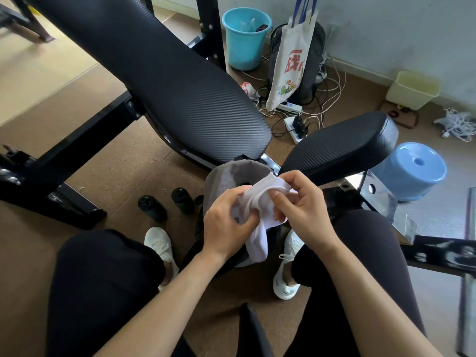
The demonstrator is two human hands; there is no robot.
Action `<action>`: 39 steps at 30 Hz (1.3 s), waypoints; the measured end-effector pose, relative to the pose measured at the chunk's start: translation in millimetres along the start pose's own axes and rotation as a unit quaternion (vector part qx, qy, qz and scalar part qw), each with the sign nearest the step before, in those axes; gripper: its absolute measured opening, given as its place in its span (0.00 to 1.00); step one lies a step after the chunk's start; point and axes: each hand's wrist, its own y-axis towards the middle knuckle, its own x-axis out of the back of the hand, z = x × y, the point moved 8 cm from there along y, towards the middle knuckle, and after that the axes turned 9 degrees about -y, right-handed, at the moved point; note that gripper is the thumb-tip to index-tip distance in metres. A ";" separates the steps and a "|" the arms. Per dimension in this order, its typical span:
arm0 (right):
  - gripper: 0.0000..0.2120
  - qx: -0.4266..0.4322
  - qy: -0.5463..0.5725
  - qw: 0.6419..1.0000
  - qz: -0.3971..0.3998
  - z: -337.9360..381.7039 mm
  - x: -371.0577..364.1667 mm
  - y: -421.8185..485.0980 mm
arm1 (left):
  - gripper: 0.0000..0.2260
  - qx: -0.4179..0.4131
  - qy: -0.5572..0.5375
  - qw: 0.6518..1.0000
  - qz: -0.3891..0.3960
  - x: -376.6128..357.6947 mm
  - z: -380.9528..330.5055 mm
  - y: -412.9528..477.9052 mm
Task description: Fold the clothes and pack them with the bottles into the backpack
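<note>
Two dark bottles (pixel 152 208) (pixel 183 200) stand on the floor (pixel 123 176), just left of one open backpack (pixel 221 176). Both arms reach forward and meet above its mouth. The left hand (pixel 226 224) grips one bunched white sock (pixel 257 240), fingers curled. The right hand (pixel 304 204) pinches its upper edge, thumb on top. Single sock or pair, I can't tell.

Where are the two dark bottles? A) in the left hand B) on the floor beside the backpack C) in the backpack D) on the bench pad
B: both bottles stand on the floor beside the backpack; the left hand and right hand grip a white sock.
</note>
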 end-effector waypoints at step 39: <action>0.05 -0.028 0.107 0.990 -0.090 -33.3 52.4 19.0 | 0.24 0.128 0.154 0.968 0.150 -11.0 95.6 -23.7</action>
